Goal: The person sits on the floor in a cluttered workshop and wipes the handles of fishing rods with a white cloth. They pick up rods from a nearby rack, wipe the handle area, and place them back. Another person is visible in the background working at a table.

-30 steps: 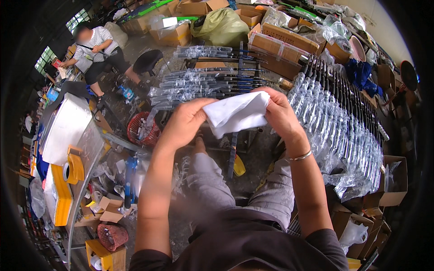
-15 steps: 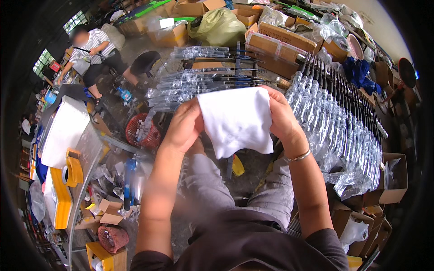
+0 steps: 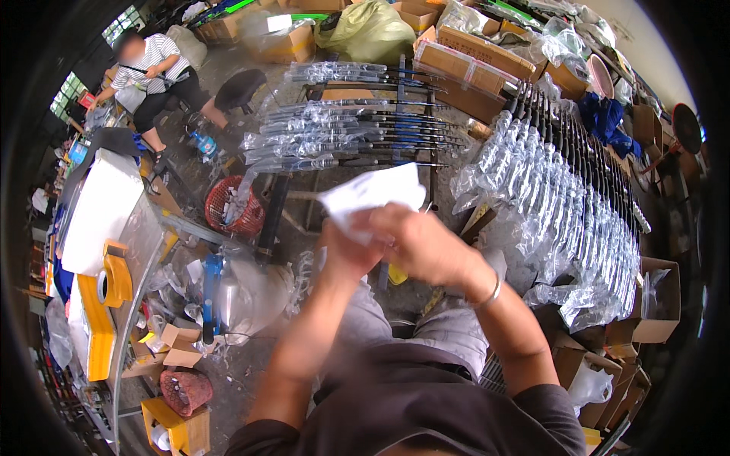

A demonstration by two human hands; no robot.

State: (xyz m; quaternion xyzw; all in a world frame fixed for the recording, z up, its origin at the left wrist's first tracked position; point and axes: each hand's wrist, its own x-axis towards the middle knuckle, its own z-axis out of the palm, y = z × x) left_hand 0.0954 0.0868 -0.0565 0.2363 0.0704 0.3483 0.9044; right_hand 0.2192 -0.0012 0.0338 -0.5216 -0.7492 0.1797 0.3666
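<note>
the left hand (image 3: pixel 348 257) was closed on a white cloth (image 3: pixel 380 188) held in front of plastic-sleeved rods (image 3: pixel 323 142) lying side by side, apparently to steady it for the right hand (image 3: pixel 418 242), whose blurred fingers overlapped it, their grip impossible to tell.

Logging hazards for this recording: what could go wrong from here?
The white cloth is held where the left hand and right hand meet, its upper part loose; it might slip free. Plastic-wrapped rods lie off to the right; a wide swing of the right hand could snag their wrapping.
</note>
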